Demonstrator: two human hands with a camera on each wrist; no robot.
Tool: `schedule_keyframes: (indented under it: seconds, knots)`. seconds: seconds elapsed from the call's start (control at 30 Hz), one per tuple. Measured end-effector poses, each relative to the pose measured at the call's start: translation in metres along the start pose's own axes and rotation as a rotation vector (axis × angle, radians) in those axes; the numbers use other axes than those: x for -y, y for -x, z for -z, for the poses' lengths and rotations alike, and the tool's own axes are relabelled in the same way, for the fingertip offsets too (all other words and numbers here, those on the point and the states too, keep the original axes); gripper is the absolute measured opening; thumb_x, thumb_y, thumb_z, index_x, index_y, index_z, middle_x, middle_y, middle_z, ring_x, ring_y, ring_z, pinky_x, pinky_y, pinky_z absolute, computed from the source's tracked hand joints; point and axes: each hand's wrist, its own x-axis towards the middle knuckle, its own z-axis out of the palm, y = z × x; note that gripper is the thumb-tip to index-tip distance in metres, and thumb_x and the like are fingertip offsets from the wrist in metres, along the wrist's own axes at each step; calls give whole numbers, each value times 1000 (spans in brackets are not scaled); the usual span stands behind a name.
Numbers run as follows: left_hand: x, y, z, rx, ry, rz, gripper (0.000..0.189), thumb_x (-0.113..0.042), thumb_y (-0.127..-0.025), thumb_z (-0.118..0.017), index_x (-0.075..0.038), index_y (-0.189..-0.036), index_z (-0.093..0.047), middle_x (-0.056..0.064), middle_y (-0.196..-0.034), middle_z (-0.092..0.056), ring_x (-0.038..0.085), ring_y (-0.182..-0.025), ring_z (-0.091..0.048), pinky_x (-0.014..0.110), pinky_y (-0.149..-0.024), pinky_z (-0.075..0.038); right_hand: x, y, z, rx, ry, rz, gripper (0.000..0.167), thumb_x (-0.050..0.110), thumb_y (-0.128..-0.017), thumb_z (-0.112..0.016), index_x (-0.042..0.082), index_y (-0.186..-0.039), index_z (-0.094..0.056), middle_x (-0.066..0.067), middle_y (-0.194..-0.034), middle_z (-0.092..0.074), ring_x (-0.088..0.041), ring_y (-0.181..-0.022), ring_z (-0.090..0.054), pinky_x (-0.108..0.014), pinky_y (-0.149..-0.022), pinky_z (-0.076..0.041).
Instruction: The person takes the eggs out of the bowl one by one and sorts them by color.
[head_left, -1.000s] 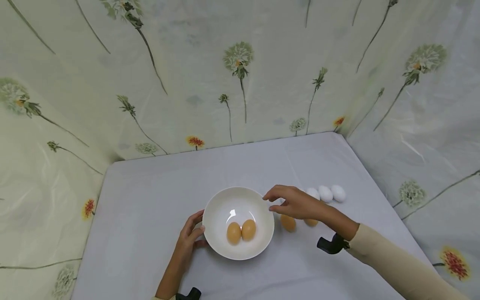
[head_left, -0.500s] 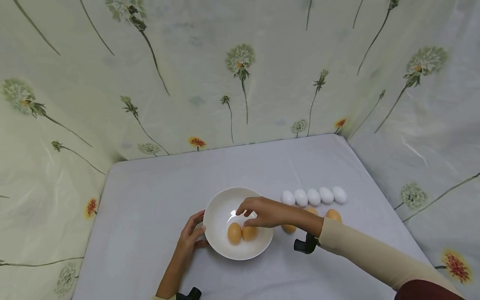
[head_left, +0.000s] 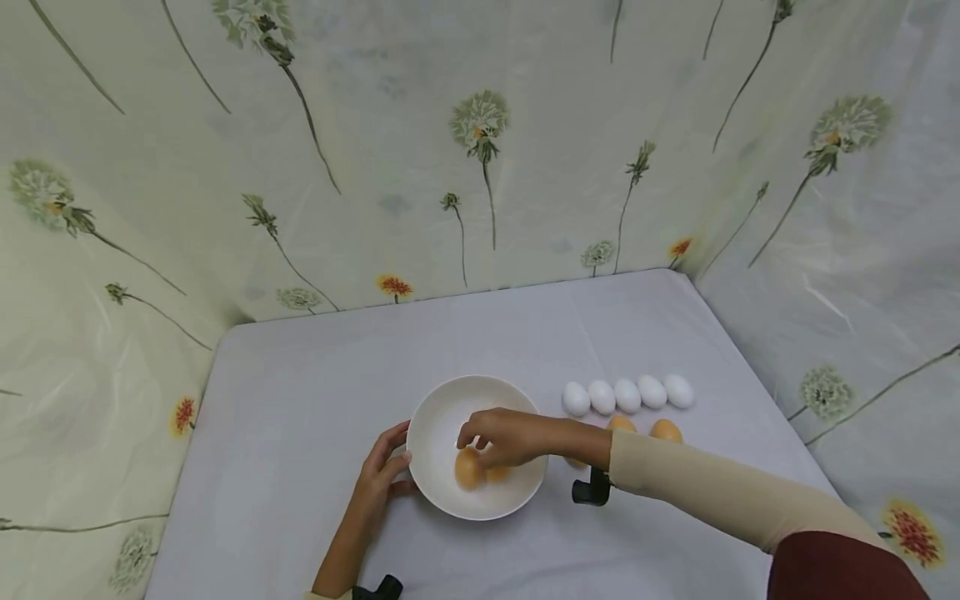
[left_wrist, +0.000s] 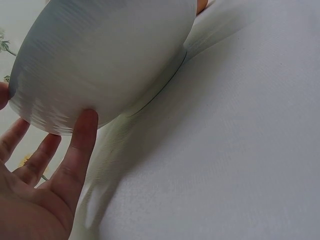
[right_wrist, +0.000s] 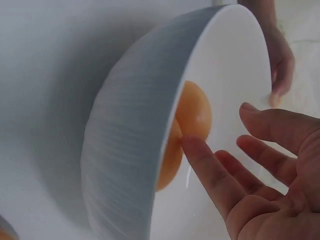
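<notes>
A white bowl (head_left: 442,500) stands on the table with two brown eggs inside it, a left egg (head_left: 468,470) and a partly hidden right egg (head_left: 498,474). My left hand (head_left: 375,467) holds the bowl's left side, with fingertips against its rim and outer wall. Inside the bowl, my right hand (head_left: 506,437) is over the eggs with its fingers spread. In the right wrist view, one fingertip of that hand (right_wrist: 265,185) is at the eggs, touching or very close; I cannot tell which. Nothing is gripped between its fingers and thumb.
Right of the bowl lies a row of several white eggs (head_left: 627,396). Nearer are brown eggs (head_left: 666,430), some partly hidden by the right forearm. A pale cloth covers the table (head_left: 315,375). Flower-patterned sheets (head_left: 420,167) hang around its back and sides.
My right hand has moved left from beside the bowl's right rim into the bowl, then down to the eggs. The left hand and the bowl have stayed in place.
</notes>
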Motion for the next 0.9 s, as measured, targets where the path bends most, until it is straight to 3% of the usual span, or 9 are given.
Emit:
schedule_keyframes:
  seconds: [0.47, 0.73, 0.9]
  knots:
    - [2, -2, 1, 7, 4, 13, 47, -23, -98, -57, -21, -144, -48, 12, -145, -49, 18, -106, -66, 38, -76, -60, 13, -18, -7, 57, 195, 57, 29, 6, -84, -76, 6, -112, -70, -7, -105, -67, -16, -95, -60, -22, -89, -49]
    - [1, -2, 2, 7, 23, 21, 47, -21, -98, -58, -20, -144, -49, 14, -146, -49, 18, -105, -65, 36, -74, -60, 8, -28, -15, 77, 271, 155, 25, -1, -82, -72, 10, -105, -74, -4, -102, -67, -12, -95, -59, -17, -88, -48]
    - [0, -1, 2, 1, 16, 20, 47, -21, -98, -58, -20, -144, -49, 14, -146, -49, 18, -104, -65, 36, -73, -60, 10, -33, -16, 97, 284, 159, 26, 0, -83, -73, 10, -106, -75, -2, -102, -66, -9, -95, -58, -16, -87, -48]
